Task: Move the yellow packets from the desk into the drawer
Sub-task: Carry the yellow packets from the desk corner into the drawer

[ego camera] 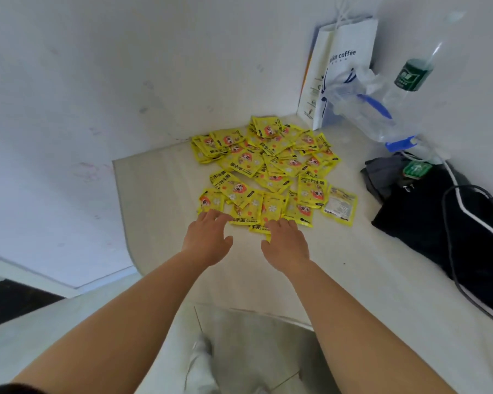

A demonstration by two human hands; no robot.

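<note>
The yellow packets (268,169) are heaped loosely towards the far edge of the desk (160,194), and the left hand (208,237) and right hand (286,243), unclenched with fingers extended, are set on the heap's near fringe, apparently so that a batch may be raked together.

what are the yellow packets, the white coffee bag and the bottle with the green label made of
Yellow packets: likely thin plastic or foil-laminate film, glossy; light glints off the printed faces.
White coffee bag: paper, matte, with crisp folded edges and cord handles.
Bottle: probably clear plastic; its body is see-through.
</note>
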